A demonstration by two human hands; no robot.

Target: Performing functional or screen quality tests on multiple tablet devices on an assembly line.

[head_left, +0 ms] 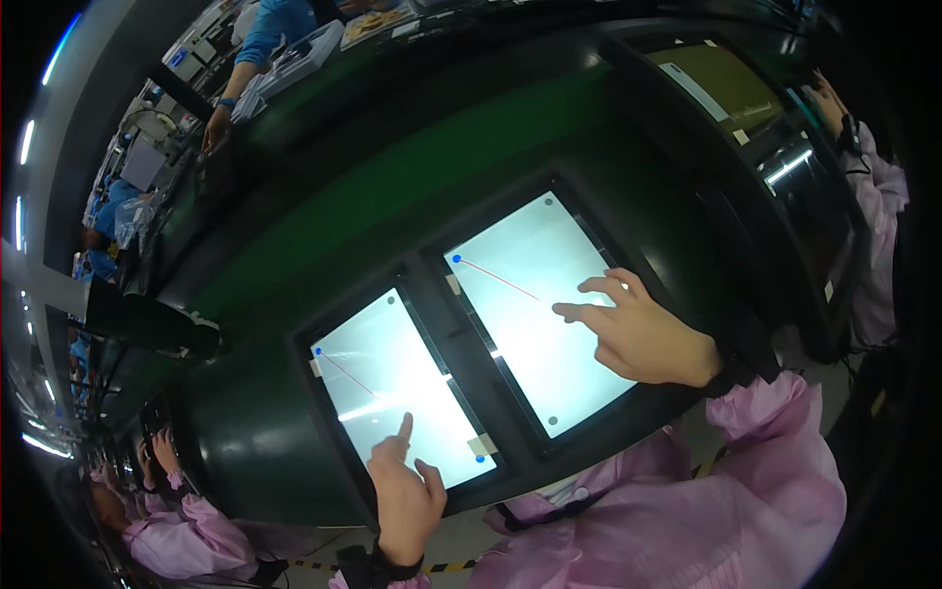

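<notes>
Hands (404, 496) (643, 337) perhaps touching glowing white screens (378, 344) (535, 353), red lines (348, 375) (496, 278)

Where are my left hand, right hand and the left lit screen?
Left hand (403, 498), head view, back of the hand.
Right hand (643, 339), head view, back of the hand.
Left lit screen (404, 368), head view, central white area.

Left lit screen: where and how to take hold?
Probably by the dark frame of the left lit screen, along its outer long edge, from the left: the screen lies flat, and its right side borders the right lit screen. Can't tell whether it lifts free.
</notes>
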